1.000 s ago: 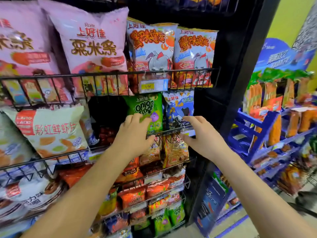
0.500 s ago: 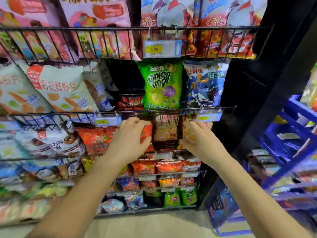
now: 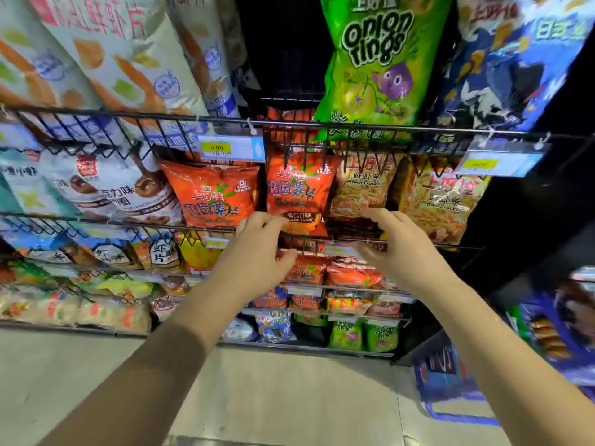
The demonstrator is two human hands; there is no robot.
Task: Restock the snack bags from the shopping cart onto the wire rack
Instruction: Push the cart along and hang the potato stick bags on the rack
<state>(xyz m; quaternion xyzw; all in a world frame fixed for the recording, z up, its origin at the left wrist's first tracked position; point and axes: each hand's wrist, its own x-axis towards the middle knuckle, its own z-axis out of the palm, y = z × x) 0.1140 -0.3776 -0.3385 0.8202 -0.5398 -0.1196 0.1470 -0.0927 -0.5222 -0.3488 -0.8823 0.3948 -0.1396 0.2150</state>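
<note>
left hand (image 3: 254, 252) pinching orange chip bag (image 3: 297, 191), right hand (image 3: 399, 249) gripping prawn cracker bag (image 3: 363, 188), both upright, tops up

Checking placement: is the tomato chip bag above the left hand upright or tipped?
Upright: the tomato chip bag stands face-out behind the wire rail.

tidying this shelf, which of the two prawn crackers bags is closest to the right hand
The left prawn crackers bag, beside the orange bag: fingertips of the right hand sit at its bottom edge. The other bag stands further right.
</note>
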